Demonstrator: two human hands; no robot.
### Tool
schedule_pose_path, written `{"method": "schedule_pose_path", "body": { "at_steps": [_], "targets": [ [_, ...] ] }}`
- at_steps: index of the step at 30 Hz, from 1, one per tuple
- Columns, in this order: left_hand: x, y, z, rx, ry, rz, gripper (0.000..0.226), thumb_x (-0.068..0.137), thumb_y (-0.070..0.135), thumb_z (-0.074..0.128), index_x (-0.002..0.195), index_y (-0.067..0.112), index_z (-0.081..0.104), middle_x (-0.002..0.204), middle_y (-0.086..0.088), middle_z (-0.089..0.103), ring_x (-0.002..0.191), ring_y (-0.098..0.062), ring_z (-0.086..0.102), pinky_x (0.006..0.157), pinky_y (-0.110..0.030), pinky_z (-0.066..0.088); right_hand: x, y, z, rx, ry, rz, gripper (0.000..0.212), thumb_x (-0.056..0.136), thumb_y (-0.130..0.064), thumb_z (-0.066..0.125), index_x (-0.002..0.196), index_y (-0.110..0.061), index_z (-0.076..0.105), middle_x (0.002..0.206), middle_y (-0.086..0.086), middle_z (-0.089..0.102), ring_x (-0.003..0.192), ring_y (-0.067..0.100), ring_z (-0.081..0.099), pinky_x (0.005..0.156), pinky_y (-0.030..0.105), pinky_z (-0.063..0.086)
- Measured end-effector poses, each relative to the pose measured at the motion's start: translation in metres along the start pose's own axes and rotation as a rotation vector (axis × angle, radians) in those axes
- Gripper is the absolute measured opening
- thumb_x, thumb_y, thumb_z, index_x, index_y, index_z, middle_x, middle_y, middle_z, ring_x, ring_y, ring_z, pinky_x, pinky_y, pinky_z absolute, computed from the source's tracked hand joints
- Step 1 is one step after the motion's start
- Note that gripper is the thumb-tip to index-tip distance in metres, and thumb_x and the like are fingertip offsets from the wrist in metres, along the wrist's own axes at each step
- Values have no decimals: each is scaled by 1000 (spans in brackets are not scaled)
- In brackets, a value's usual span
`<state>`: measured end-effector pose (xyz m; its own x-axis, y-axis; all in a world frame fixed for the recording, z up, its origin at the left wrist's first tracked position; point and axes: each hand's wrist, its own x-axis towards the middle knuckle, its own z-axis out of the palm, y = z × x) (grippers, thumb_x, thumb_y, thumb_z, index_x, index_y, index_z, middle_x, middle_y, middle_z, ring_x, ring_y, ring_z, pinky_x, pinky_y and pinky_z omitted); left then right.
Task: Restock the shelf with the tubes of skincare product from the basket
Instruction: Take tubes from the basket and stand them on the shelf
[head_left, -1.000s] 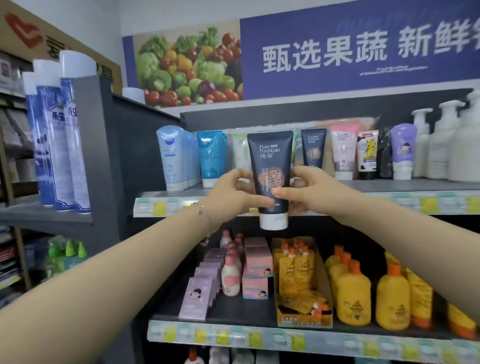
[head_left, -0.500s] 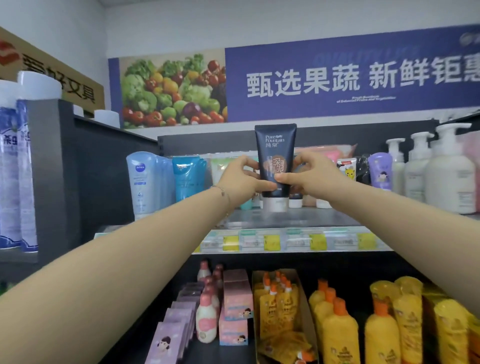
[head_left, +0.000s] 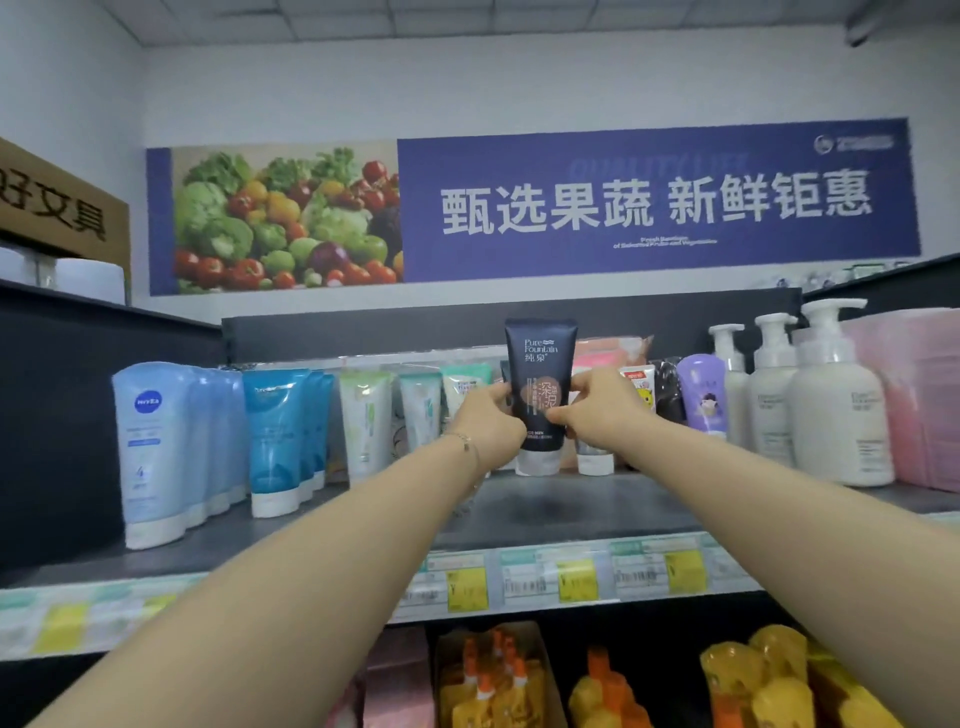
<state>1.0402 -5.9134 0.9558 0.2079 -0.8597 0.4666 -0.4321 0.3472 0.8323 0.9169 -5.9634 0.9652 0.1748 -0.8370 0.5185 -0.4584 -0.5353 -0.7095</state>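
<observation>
A dark navy skincare tube (head_left: 540, 364) with a white cap stands upright, cap down, at the middle of the grey top shelf (head_left: 545, 514). Its cap looks level with the shelf surface. My left hand (head_left: 488, 423) grips its left side and my right hand (head_left: 597, 410) pinches its right side, both arms stretched forward. Behind it stand other tubes, partly hidden by my hands. The basket is not in view.
Light blue tubes (head_left: 156, 447) and teal tubes (head_left: 275, 436) stand at the shelf's left, white pump bottles (head_left: 831, 405) and pink packs (head_left: 914, 400) at its right. Price labels (head_left: 571, 577) line the shelf edge. Yellow bottles (head_left: 769, 680) fill the shelf below.
Both hands have carried the navy tube further in and down onto the top shelf. The view has tilted up and moved closer to the shelf.
</observation>
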Motion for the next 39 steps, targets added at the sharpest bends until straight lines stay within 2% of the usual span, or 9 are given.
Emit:
{"method": "schedule_pose_path", "body": {
  "at_steps": [3,6,9,13,19,25,28,32,39],
  "targets": [
    [12,-6,4,82,-14,-13,55,81,-17,39,127,10,54,96,-17,63,81,-19,52,72,-27,43,12,10,5,194,-35,83,33,83,1,59,114,-10,59,93,15,66,77,27,60,63,32,53],
    [21,-11,6,88,-33,-37,54,82,-16,38,126,11,53,100,-9,63,73,-17,50,69,-24,48,19,17,9,324,-37,146,35,85,7,49,116,-11,49,103,20,61,77,26,56,51,25,42],
    [30,-14,11,91,-46,-61,56,82,-16,39,129,12,50,122,-9,62,90,-16,50,79,-26,40,25,22,15,367,-21,150,34,84,9,48,114,-4,55,87,17,58,62,21,51,49,25,41],
    [39,-17,16,168,-82,-95,52,83,-9,41,130,12,48,126,-9,59,93,-19,49,81,-27,43,31,29,21,423,-72,143,32,87,10,46,105,-11,61,72,6,57,59,15,50,52,23,42],
    [47,-24,20,168,-115,-152,44,85,-10,41,126,7,48,111,-12,56,91,-20,47,76,-28,40,30,35,26,501,-163,190,27,89,9,45,91,-15,58,94,11,62,84,26,61,66,33,54],
    [54,-29,17,179,-163,-230,42,83,-5,39,120,12,49,105,-7,53,92,-23,49,75,-33,46,36,40,33,469,-209,206,28,88,10,44,76,-15,47,80,9,55,71,22,55,91,46,52],
    [52,-29,18,202,-157,-267,32,85,0,43,113,14,45,99,-5,48,90,-21,46,76,-33,46,37,40,35,463,-234,208,26,87,8,45,78,-16,49,88,10,54,82,25,53,95,48,50],
    [51,-34,21,242,-137,-241,35,85,1,42,118,10,41,104,-9,44,86,-21,42,73,-32,45,36,38,33,562,-234,248,27,90,10,42,79,-14,48,81,7,50,70,18,49,95,42,47],
    [49,-34,22,366,-184,-213,34,86,2,41,119,10,40,100,-9,44,76,-19,41,62,-28,40,39,41,31,520,-285,269,20,88,7,49,95,-10,57,118,19,61,107,31,59,96,43,48]
  ]
}}
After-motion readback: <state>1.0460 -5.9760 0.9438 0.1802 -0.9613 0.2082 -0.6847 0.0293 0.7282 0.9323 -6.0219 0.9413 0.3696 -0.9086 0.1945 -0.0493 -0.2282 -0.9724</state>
